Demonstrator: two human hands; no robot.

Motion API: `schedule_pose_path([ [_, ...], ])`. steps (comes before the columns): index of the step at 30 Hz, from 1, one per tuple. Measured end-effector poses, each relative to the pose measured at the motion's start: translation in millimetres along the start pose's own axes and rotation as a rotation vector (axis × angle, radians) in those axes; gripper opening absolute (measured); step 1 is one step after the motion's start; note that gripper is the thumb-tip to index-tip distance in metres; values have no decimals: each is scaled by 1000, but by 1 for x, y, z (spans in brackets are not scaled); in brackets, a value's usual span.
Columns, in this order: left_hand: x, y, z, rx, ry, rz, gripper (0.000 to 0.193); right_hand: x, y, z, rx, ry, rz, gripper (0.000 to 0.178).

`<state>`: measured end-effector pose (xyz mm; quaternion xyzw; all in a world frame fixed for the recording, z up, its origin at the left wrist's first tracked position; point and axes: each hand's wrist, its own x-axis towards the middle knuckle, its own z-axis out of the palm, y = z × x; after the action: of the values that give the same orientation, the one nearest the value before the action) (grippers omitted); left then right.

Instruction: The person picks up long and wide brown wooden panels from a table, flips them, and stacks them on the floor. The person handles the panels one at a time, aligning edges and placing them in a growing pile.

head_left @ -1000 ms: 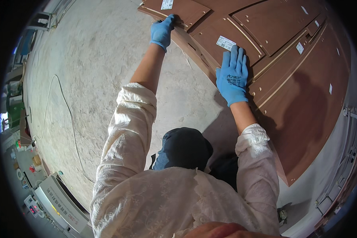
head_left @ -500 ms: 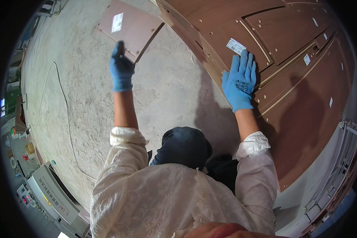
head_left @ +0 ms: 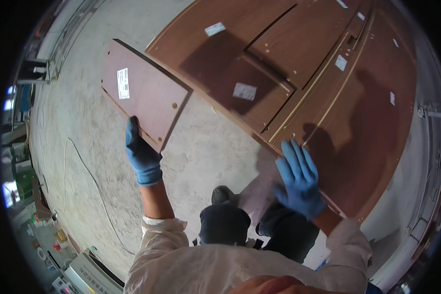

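Note:
My left hand (head_left: 144,157), in a blue glove with a dark palm side, grips the near corner of a brown wooden panel (head_left: 147,100). That panel is flat and rectangular, with a white label (head_left: 124,83) and small round holes near its edges. It is held up over the floor, tilted; the fingers beneath it are hidden. My right hand (head_left: 300,181), also gloved in blue, has its fingers stretched out and holds nothing. It is close to the near edge of a large stack of brown panels (head_left: 348,171); whether it touches them I cannot tell.
More white labels (head_left: 244,91) lie on the stacked panels. A thin pale cable (head_left: 90,174) curves across the concrete floor (head_left: 201,147) at left. A grey machine (head_left: 90,274) stands at lower left, and a metal frame (head_left: 428,181) runs along the right side.
The held panel has come nearer and shows more of its face. My right hand has drawn back from the labelled panel toward the stack's near edge. My view has shifted over the stack.

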<state>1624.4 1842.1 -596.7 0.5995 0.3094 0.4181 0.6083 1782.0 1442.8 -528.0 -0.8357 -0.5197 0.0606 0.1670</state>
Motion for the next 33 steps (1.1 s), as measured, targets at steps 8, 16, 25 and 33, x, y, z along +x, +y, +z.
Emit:
schedule_pose_path([
  [8, -24, 106, 135, -415, -269, -523, 33, -153, -57, -50, 483, 168, 359, 24],
  [16, -129, 230, 208, -95, -668, -635, 40, -233, -95, -17, 542, -66, 609, 8],
  [25, -201, 414, 210, 96, -842, -1208, 15, -261, -206, -70, 718, 333, 1161, 31],
  [33, -289, 504, 273, 478, -1472, -888, 26, -336, -216, -248, 2315, 1283, 1020, 66],
])
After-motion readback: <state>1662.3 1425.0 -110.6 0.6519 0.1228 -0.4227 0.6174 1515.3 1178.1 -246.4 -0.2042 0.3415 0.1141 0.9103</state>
